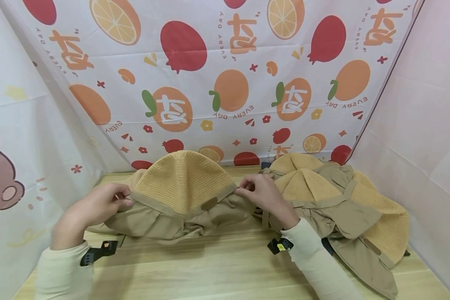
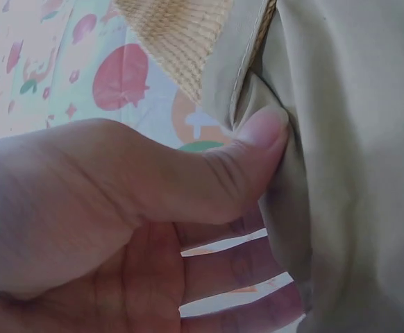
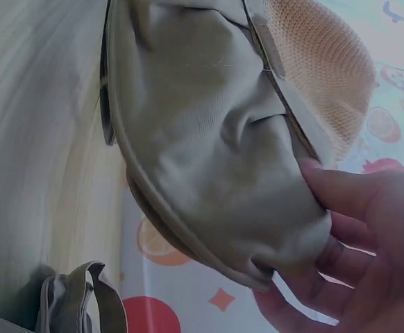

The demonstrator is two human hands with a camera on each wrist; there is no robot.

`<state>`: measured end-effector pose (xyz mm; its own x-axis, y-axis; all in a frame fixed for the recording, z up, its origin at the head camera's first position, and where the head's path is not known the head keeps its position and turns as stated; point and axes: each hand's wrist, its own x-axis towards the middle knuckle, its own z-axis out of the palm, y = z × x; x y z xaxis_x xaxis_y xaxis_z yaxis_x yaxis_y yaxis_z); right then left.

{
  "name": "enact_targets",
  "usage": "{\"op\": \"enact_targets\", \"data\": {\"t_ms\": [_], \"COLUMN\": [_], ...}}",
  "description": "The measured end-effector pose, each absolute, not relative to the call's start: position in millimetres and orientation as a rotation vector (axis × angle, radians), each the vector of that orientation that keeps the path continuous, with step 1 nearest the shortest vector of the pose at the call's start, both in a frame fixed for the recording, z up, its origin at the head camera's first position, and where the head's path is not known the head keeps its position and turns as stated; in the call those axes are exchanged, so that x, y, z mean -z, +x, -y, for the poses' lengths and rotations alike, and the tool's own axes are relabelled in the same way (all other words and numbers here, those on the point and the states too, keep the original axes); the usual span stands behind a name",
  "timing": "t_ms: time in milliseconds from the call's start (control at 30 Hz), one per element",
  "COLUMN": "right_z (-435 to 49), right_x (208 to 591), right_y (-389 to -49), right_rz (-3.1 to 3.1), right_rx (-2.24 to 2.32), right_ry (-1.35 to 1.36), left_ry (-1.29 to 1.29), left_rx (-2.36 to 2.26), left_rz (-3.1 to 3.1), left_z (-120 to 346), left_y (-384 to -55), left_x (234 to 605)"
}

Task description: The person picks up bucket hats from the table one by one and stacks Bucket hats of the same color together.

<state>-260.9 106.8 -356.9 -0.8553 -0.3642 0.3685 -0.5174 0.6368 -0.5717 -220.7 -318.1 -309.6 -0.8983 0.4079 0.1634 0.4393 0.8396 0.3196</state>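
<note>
What worried me most was that the hat (image 1: 181, 179) could slip out at one end, because I had it only by its two sides and the cloth there looked smooth and thin. My left hand (image 1: 99, 205) pinched the left end, the thumb pressed on the brim (image 1: 153, 227) just beside the band (image 1: 219, 196), the other fingers behind the cloth. My right hand (image 1: 264, 193) pinched the opposite end, with the thumb near the edge of the band and the fingers around the back of the brim. If I had pulled unevenly, I think the band would have tilted and the soft brim, already wrinkled, would have folded deeper. If I had brought the hands together, the woven crown, which had a ridge down its middle, could have caved in. Also my right hand was close in front of the pile of hats (image 1: 307, 187), so a careless move to that side could have caught a loose strap (image 1: 265, 218) or pushed the pile. As for its place, the hat was between my two hands, in front of the printed curtain (image 1: 230, 89): the crown rose above the line of my grips, and the brim hung below it, toward the table (image 1: 195, 271). Whether its lower edge touched the wood, I could not tell.
</note>
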Motion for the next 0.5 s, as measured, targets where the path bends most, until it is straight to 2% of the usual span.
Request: {"op": "enact_targets", "data": {"t_ms": [500], "right_z": [-103.0], "right_x": [354.9], "right_y": [-259.2], "right_rz": [2.747], "right_rx": [-0.964], "right_ry": [0.914], "left_ry": [-0.611], "left_rx": [0.558], "left_rz": [2.941], "left_z": [332.6], "left_y": [-220.3], "left_x": [306.4]}}
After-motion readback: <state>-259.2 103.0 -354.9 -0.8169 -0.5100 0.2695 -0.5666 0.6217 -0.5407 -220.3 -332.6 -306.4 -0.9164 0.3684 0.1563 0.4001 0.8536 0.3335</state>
